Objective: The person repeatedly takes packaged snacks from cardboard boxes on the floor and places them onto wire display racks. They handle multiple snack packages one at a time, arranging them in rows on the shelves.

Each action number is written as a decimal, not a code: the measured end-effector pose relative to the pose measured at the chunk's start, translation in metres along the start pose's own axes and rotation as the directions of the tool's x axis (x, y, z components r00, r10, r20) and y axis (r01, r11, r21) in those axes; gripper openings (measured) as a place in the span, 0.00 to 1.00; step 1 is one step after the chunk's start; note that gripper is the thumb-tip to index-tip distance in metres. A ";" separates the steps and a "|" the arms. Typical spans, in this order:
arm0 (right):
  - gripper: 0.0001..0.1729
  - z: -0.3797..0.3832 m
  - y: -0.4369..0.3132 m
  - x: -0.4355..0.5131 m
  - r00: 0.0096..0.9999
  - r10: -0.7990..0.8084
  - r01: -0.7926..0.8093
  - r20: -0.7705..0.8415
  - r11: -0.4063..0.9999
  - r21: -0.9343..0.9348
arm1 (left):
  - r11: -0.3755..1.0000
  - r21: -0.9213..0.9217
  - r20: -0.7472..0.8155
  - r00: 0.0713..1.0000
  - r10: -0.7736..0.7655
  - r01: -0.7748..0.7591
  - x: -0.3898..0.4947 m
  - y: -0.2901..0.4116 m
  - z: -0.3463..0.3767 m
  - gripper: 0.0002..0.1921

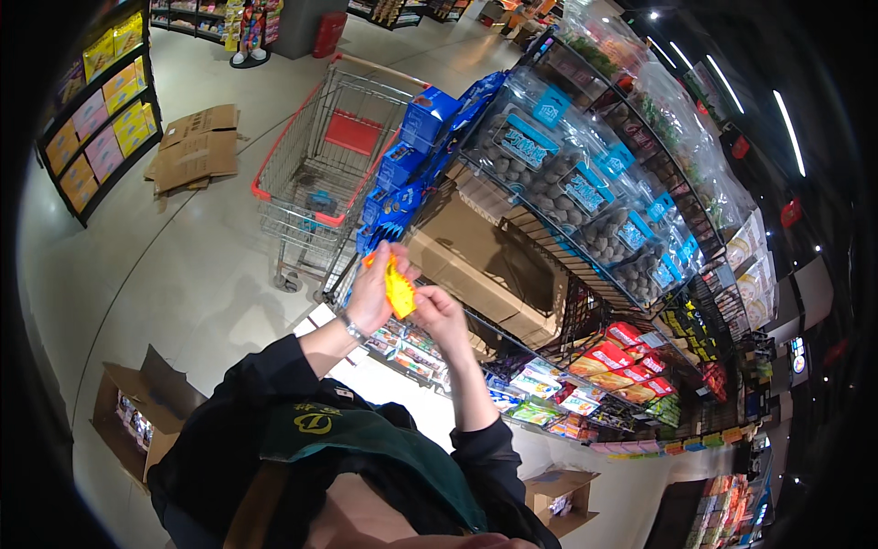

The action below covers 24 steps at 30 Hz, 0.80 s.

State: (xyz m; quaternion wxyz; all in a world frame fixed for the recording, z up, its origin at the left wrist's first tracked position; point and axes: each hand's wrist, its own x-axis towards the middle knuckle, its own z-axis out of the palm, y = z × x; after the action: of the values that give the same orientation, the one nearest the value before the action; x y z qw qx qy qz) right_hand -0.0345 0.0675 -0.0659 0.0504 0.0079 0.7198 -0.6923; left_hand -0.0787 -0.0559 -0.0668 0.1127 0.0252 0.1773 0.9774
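Note:
A small yellow and orange item, likely a packet or a tag, is between my hands in front of the shelf rack. My left hand, with a metal watch or bracelet at the wrist, holds its upper left side. The fingers of my right hand pinch or touch its lower right end; the exact contact is blurred. Just beyond the hands, blue packets hang or stack at the rack's end. A brown cardboard box lies on the rack beside them.
A metal shopping cart with red trim stands beyond the rack's end. Flattened cardboard lies on the floor. Open cartons stand at both sides behind me. Clear bags of round brown goods fill an upper shelf.

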 end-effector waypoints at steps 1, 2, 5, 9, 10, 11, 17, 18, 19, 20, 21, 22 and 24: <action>0.08 -0.008 -0.009 0.002 1.000 -0.016 0.016 -0.007 1.000 -0.011 | 0.999 -0.040 0.017 1.000 -0.018 0.018 0.007 -0.002 0.009 0.15; 0.09 -0.013 -0.019 0.002 0.998 -0.060 0.059 -0.031 0.998 -0.013 | 1.000 -0.024 0.046 0.999 -0.018 0.019 0.014 -0.006 0.019 0.15; 0.08 -0.049 -0.041 0.012 0.987 -0.142 0.142 -0.081 0.990 -0.007 | 0.992 0.117 0.226 0.972 -0.072 0.047 0.037 -0.015 0.051 0.17; 0.05 -0.112 -0.113 0.015 0.875 -0.388 0.351 -0.291 0.921 -0.170 | 0.921 0.355 0.472 0.881 -0.027 -0.163 0.090 -0.018 0.126 0.25; 0.05 -0.133 -0.132 0.017 0.812 -0.487 0.431 -0.322 0.872 -0.230 | 0.906 0.366 0.491 0.871 0.007 -0.213 0.107 -0.020 0.149 0.26; 0.05 -0.154 -0.148 0.019 0.739 -0.580 0.505 -0.344 0.814 -0.287 | 0.886 0.378 0.508 0.860 0.042 -0.266 0.126 -0.021 0.170 0.27; 0.07 -0.240 -0.226 0.044 0.560 -0.769 0.649 -0.309 0.639 -0.413 | 0.896 0.406 0.195 0.975 0.110 -0.182 0.233 -0.024 0.256 0.18; 0.07 -0.252 -0.231 0.049 0.550 -0.779 0.658 -0.301 0.626 -0.418 | 0.922 0.357 0.171 0.981 0.091 -0.148 0.240 -0.026 0.262 0.16; 0.07 -0.260 -0.236 0.055 0.540 -0.789 0.668 -0.293 0.613 -0.421 | 0.918 0.372 0.164 0.983 0.080 -0.137 0.245 -0.028 0.265 0.16; 0.07 -0.266 -0.241 0.060 0.537 -0.797 0.678 -0.276 0.603 -0.420 | 0.913 0.387 0.156 0.985 0.070 -0.126 0.249 -0.029 0.267 0.15; 0.07 -0.269 -0.243 0.066 0.526 -0.801 0.684 -0.288 0.599 -0.417 | 0.908 0.403 0.148 0.987 0.057 -0.112 0.251 -0.028 0.269 0.15; 0.06 -0.272 -0.246 0.071 0.531 -0.800 0.684 -0.279 0.599 -0.417 | 0.909 0.402 0.112 0.991 0.069 -0.109 0.251 -0.026 0.272 0.12; 0.06 -0.273 -0.249 0.081 0.540 -0.804 0.689 -0.251 0.593 -0.416 | 0.928 0.359 0.096 0.993 0.069 -0.099 0.259 -0.019 0.271 0.11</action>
State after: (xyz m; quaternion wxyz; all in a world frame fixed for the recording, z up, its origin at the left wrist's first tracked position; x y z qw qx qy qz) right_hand -0.1523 0.3249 0.1851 -0.4056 -0.1634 0.7316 -0.5230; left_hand -0.3028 0.1136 0.1826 0.0712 0.0929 0.3489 0.9298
